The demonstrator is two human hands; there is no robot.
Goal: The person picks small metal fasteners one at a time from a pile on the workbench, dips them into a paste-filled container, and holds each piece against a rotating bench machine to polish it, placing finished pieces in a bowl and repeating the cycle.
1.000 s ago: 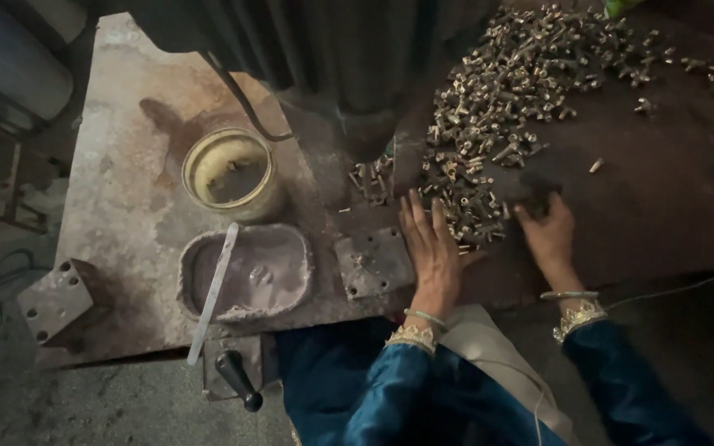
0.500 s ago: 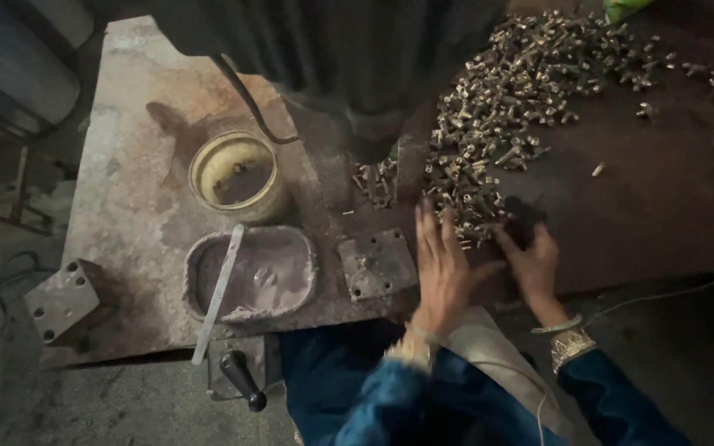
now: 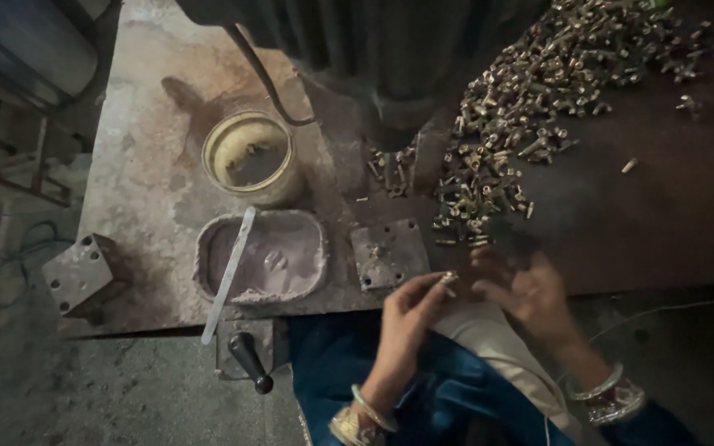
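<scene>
left hand (image 3: 411, 310) pinching one small metal piece (image 3: 449, 278) at the fingertips, near the square plate (image 3: 388, 254) – right hand (image 3: 530, 293) is blurry, can't tell its grip – pile of pieces (image 3: 530, 107) within reach on the tabletop (image 3: 150, 182)

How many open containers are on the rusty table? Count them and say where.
2: a round yellow tub near the table's middle, and a shallow grey tray just in front of it, with a flat stick across it.
</scene>
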